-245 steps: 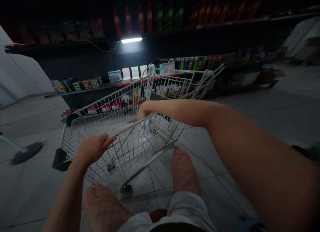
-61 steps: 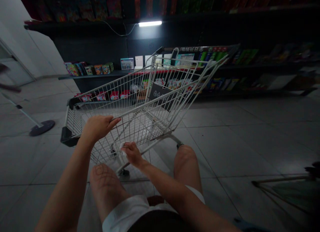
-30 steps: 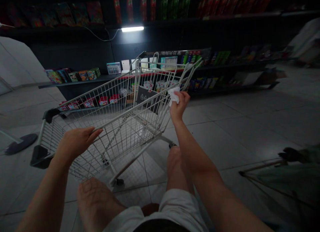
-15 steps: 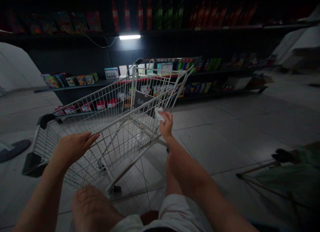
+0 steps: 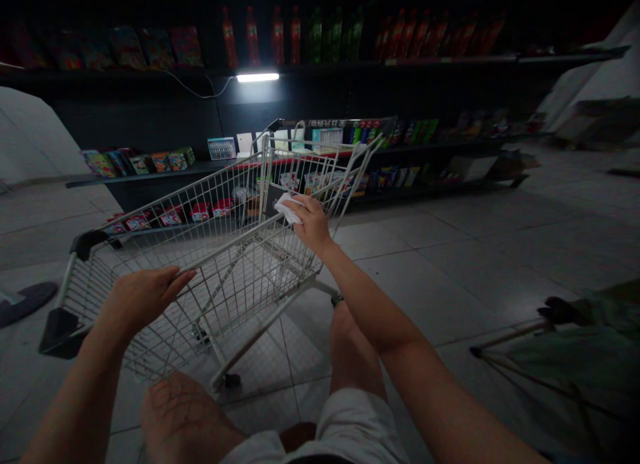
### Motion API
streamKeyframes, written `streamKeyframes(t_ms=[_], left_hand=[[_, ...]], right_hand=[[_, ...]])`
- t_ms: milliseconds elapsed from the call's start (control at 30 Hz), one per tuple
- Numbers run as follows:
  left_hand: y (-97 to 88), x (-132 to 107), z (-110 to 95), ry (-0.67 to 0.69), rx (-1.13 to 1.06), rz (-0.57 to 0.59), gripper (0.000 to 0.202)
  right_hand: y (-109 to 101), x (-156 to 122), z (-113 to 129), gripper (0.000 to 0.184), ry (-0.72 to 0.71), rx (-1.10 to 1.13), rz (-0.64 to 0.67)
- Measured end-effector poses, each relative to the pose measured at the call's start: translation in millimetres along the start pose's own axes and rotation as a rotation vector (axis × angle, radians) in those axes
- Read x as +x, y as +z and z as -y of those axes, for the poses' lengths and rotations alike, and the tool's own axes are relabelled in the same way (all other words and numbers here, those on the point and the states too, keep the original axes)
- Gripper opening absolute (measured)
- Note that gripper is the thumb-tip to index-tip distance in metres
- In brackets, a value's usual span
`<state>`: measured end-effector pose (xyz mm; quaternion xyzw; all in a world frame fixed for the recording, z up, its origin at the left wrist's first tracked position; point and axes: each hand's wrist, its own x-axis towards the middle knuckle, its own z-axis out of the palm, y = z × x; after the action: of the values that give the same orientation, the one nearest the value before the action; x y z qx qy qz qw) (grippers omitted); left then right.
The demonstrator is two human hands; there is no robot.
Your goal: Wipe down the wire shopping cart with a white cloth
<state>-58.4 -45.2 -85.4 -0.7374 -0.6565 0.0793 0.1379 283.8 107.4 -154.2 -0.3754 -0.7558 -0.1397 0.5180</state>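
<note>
A white wire shopping cart (image 5: pixel 235 239) stands on the tiled floor in front of me, its black-capped handle end at the lower left. Its basket looks bare of goods. My left hand (image 5: pixel 137 303) lies on the near side rail, fingers curled over the wires. My right hand (image 5: pixel 313 225) is shut on a crumpled white cloth (image 5: pixel 287 209), pressing it against the same rail further along. Part of the cloth is hidden under my fingers.
Dark shelves (image 5: pixel 150 174) with snack packets, boxes and cards stand just past the cart, with red and green bottles (image 5: pixel 295 44) higher up under a strip light (image 5: pixel 257 78). A green cloth on a metal frame (image 5: pixel 550 347) sits at the lower right. A dark round base (image 5: pixel 25 303) lies at the left.
My right hand has slid down the rail toward my left hand with the cloth in it. The cart and my left hand have shifted only slightly.
</note>
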Motion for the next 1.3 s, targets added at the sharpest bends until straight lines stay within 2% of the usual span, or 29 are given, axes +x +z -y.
streamKeyframes(t_ms=[100,167,267,367,433,500,567,733,800,867,933,1000,1100,1133,1200,1300], left_hand=[[-1.1,-0.5,-0.1,0.007,-0.008,-0.003,0.055],[-1.0,-0.2,0.1,0.010,-0.018,-0.005,0.056],[0.0,0.0,0.6,0.022,-0.035,-0.017,0.058],[1.2,-1.1,1.2,0.025,-0.044,-0.032,0.058],[1.5,-2.3,2.0,0.021,-0.040,-0.037,0.057],[1.7,-3.2,3.6,0.019,-0.031,-0.036,0.057],[2.4,-3.7,6.7,0.023,-0.028,-0.031,0.057],[7.4,-6.3,24.0,0.013,-0.053,0.036,0.054],[6.0,-8.2,29.6,0.001,-0.085,0.080,0.053],[-0.8,-7.8,27.6,-0.029,-0.127,0.120,0.056],[-12.7,-2.2,14.3,-0.077,-0.172,0.114,0.059],[-26.9,10.0,-9.1,-0.082,-0.217,0.016,0.063],[-44.9,36.5,-50.4,0.088,-0.270,-0.204,0.066],[-49.2,45.6,-62.8,0.145,-0.288,-0.251,0.066],[-55.8,62.3,-83.4,0.200,-0.323,-0.322,0.070],[-63.8,83.1,-106.0,0.229,-0.333,-0.346,0.075]], right_hand=[[-11.9,12.2,-13.7,0.047,0.101,-0.009,-0.002],[-9.3,15.7,-7.1,0.043,0.216,-0.017,-0.062],[8.0,7.4,38.9,0.038,0.241,-0.047,-0.045],[24.3,-6.0,94.4,0.040,0.081,-0.052,0.074],[27.7,-10.1,113.1,0.043,-0.019,-0.067,0.132],[24.5,-9.1,110.8,0.044,-0.077,-0.084,0.158],[15.7,-4.8,92.0,0.045,-0.071,-0.096,0.142],[-13.8,6.5,33.8,0.048,0.139,-0.125,0.033],[-18.8,9.1,28.0,0.049,0.197,-0.141,-0.008],[-15.2,10.4,38.8,0.045,0.182,-0.142,-0.003],[-4.4,9.8,63.8,0.038,0.119,-0.116,0.039],[8.6,7.5,94.0,0.034,0.034,-0.069,0.094],[17.9,5.1,119.9,0.035,-0.113,0.011,0.168],[15.7,6.4,117.5,0.037,-0.145,0.027,0.172],[2.0,14.2,93.1,0.040,-0.120,0.016,0.094],[-33.7,39.5,18.8,0.048,0.093,-0.075,-0.190]])
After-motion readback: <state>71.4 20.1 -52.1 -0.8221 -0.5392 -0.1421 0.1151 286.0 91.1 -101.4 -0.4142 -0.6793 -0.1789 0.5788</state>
